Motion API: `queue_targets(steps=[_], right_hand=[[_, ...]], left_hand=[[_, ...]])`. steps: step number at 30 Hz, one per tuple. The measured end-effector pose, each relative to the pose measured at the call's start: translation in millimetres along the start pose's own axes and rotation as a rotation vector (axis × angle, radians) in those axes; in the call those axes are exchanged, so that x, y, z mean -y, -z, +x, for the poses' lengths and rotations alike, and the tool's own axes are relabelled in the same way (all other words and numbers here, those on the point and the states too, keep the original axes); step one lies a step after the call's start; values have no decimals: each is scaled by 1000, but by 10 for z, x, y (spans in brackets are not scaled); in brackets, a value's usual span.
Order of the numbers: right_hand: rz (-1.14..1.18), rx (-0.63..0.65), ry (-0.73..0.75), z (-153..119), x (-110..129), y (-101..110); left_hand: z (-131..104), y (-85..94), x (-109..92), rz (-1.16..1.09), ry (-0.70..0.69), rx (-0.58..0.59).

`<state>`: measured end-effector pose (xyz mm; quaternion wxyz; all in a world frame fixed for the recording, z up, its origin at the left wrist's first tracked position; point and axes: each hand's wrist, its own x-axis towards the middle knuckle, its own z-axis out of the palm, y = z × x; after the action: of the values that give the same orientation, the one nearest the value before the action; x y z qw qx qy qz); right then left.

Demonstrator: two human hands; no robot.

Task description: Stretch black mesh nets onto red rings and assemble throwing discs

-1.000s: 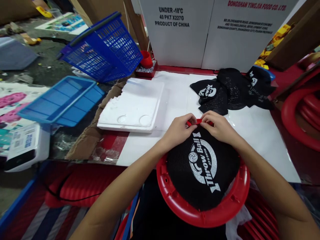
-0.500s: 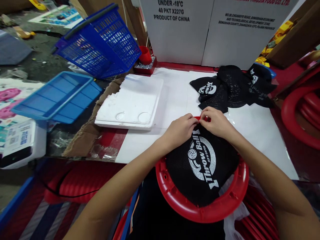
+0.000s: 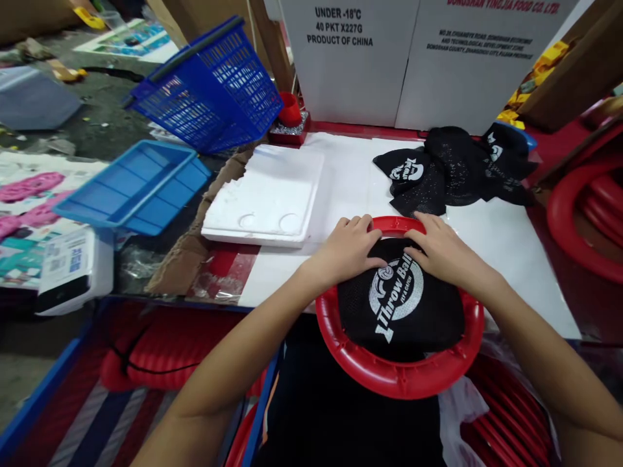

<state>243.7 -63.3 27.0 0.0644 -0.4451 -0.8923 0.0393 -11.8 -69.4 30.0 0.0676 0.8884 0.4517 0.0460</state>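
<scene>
A red plastic ring (image 3: pixel 396 384) is in front of me, tilted against the table's front edge. Black mesh fabric (image 3: pixel 433 318) with white "Throw Ball" print lies across its opening. My left hand (image 3: pixel 349 253) is closed around the ring's upper left, its thumb on the cloth. At the upper right, my right hand (image 3: pixel 442 251) grips the ring too, thumb and fingers on the mesh. Between the hands the far rim shows bare red plastic. Whether the cloth is fastened along the lower rim I cannot tell.
More black mesh pieces (image 3: pixel 452 168) lie in a pile on the white sheet behind. A white foam block (image 3: pixel 267 194), a blue tray (image 3: pixel 136 185) and a blue basket (image 3: pixel 209 84) stand to the left. Red rings (image 3: pixel 588 214) are stacked at right; a printed carton (image 3: pixel 360 78) stands behind.
My hands have moved apart from a pinch at the ring's far edge to grips on either side. The far rim has come into view, and the print has shifted.
</scene>
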Motion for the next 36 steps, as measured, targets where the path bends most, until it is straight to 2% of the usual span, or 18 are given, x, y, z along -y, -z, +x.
queue_targets(steps=[4, 6, 9, 16, 19, 22, 27, 29, 32, 34, 36], right_hand=[[337, 113, 38, 156, -327, -17], [483, 117, 25, 183, -432, 26], [714, 80, -60, 178, -532, 42], [1038, 38, -237, 154, -586, -86], [1068, 11, -272, 177, -556, -90], [1075, 23, -297, 238, -590, -60], [967, 216, -196, 405, -716, 3], [815, 185, -126, 434, -688, -3], [584, 25, -53, 386, -579, -26], [545, -5, -40, 325, -522, -17], [607, 28, -70, 286, -495, 15]], left_hand=[[92, 77, 242, -235, -6, 58], [103, 81, 366, -481, -5, 40], [88, 57, 470, -781, 86, -31], [46, -10, 540, -900, 212, -140], [41, -37, 561, -896, 229, -163], [29, -9, 501, -839, 208, -201], [18, 80, 409, -585, 191, -191], [29, 85, 441, -571, 215, -131], [48, 75, 517, -619, 231, -31], [59, 81, 536, -652, 222, -4], [79, 97, 506, -686, 199, -13]])
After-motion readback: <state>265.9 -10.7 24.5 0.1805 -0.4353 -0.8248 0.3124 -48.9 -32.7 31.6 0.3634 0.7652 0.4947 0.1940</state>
